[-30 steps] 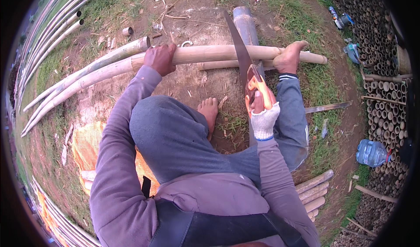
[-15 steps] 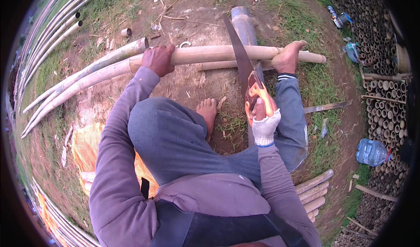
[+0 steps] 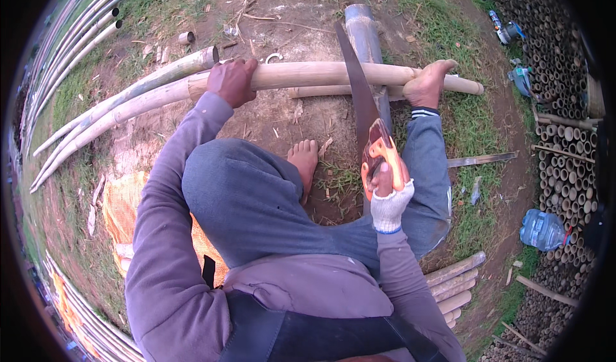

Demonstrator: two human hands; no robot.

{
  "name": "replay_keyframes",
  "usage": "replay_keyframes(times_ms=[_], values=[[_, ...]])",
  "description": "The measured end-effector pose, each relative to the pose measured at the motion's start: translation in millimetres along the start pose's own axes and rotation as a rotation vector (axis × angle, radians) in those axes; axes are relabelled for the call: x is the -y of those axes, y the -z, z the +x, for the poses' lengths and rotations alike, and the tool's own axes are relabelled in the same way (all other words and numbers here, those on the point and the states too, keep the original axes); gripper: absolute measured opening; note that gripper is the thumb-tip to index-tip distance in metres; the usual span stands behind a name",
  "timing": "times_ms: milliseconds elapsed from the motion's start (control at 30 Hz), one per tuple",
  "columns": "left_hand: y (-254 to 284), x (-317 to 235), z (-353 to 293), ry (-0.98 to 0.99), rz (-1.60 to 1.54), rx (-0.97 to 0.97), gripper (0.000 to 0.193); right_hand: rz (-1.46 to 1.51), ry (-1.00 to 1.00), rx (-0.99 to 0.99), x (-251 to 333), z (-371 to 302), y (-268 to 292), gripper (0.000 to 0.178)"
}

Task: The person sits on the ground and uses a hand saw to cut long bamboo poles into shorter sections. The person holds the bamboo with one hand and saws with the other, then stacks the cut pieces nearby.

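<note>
A long pale bamboo pole (image 3: pixel 308 74) lies crosswise in front of me, running off to the left. My left hand (image 3: pixel 233 83) is wrapped over it left of the middle. In my right hand (image 3: pixel 390 192), which wears a white fingerless glove, I grip the orange handle of a handsaw (image 3: pixel 360 99). The dark blade lies across the pole, pointing away from me; whether its teeth are in a cut cannot be made out. My bare right foot (image 3: pixel 428 85) presses on the pole to the right of the blade. A thick grey bamboo log (image 3: pixel 364 34) lies under the pole.
A second, greenish pole (image 3: pixel 173 67) lies alongside on the left. Short cut pieces (image 3: pixel 457 282) are piled at lower right. An orange mesh sack (image 3: pixel 125 208) lies by my left arm. Stacked bamboo (image 3: pixel 564 176) and a large water bottle (image 3: pixel 543 230) stand at the right.
The right hand and saw have drawn back slightly toward me, the blade still across the pole. My left hand keeps its hold on the pole. The view has shifted a little.
</note>
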State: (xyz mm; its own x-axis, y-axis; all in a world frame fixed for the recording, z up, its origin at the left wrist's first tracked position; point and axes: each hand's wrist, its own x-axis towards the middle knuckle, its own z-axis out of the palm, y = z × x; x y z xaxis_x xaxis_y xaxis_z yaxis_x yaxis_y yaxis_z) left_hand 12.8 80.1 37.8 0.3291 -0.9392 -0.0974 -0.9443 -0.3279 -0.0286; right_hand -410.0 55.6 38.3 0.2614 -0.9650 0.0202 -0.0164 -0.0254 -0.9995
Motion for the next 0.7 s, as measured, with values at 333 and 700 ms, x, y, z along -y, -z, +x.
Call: replay_keyframes(times_ms=[333,700], values=[[2.2,0.0,0.5,0.015,-0.005,0.011,0.052,-0.045,-0.079,-0.027,16.5,-21.6,14.5,0.038],[6.2,-11.5,4.8,0.002,0.008,0.017,0.055,-0.004,-0.018,0.018,-5.1,87.1,-20.6,0.03]])
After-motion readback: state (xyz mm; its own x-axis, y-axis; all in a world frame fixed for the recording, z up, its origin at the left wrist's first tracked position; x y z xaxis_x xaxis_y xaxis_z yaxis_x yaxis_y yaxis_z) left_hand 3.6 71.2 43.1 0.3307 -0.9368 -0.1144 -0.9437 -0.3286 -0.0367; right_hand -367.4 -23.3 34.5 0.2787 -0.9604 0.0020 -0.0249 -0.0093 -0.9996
